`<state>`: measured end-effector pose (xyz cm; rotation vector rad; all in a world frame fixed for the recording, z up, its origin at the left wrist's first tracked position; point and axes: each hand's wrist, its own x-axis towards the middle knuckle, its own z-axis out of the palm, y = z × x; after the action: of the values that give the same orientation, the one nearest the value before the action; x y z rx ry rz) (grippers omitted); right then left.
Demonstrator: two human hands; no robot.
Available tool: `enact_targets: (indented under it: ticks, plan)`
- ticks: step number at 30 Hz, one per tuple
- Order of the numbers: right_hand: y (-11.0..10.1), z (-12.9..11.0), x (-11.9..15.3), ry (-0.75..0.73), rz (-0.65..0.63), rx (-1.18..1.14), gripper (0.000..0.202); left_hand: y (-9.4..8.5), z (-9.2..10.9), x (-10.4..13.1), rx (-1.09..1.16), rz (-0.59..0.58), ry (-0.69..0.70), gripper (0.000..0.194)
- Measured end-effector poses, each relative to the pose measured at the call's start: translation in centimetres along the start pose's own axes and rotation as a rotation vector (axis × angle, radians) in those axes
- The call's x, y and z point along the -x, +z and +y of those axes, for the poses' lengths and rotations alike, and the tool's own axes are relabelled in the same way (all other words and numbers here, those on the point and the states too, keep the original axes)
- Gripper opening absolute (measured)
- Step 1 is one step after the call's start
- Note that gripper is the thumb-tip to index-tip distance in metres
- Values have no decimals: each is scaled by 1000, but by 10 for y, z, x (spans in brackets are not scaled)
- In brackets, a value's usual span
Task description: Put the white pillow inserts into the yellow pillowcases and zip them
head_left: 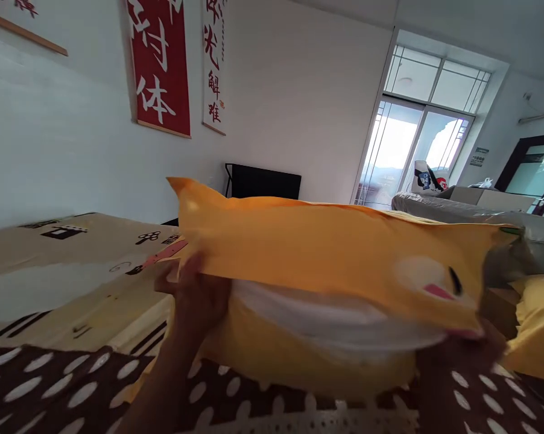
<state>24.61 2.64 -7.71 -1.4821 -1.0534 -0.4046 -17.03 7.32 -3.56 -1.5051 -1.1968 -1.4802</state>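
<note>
A yellow-orange pillowcase [294,241] stretches across the middle of the view, with a pale oval patch and a pink and black print on its right part. Its near edge gapes, and the white pillow [317,319] shows inside the opening. My left hand [199,295] grips the opening's edge at the left, fingers closed round the cloth. On the right, my right hand [471,349] is dark and blurred, closed on the other end of the same edge. The pillowcase's lower side hangs below, over a brown cloth with white spots [84,395].
A cream printed bedsheet [73,289] spreads on the left. Another yellow pillow or cloth [538,328] lies at the right edge. Behind stand a black panel [266,181] by the wall and a plastic-covered sofa [462,208]. Scrolls [161,72] hang on the wall.
</note>
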Motion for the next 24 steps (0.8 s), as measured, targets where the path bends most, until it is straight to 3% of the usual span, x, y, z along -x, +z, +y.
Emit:
enact_targets:
  ticks: [2,3,7,9,11,14,16,19,22,24]
  plan:
    - [11,-2,-5,4,62,103,32,7,3,2,-13,-153,-30,27]
    - [17,-3,-7,-4,17,166,33,10,3,3,-15,-217,-54,23]
    - [41,0,-9,-38,-503,266,32,19,1,8,33,-511,-92,32]
    - [47,5,-8,-42,-588,259,32,25,2,11,93,-722,-57,35]
    - [50,10,-7,-29,-582,256,30,29,7,12,122,-855,-39,35]
    - [49,11,-9,45,-577,266,25,28,14,9,86,-822,-93,36]
    - [47,8,-10,96,-564,283,38,17,19,3,76,-759,-103,37]
    - [43,-1,-12,155,-539,333,61,-12,26,-9,87,-713,-61,38]
    - [37,-11,-12,197,-526,353,51,-48,33,-14,121,-719,-23,41]
    - [33,-17,-11,152,-398,330,41,-69,35,-10,138,-708,-18,42]
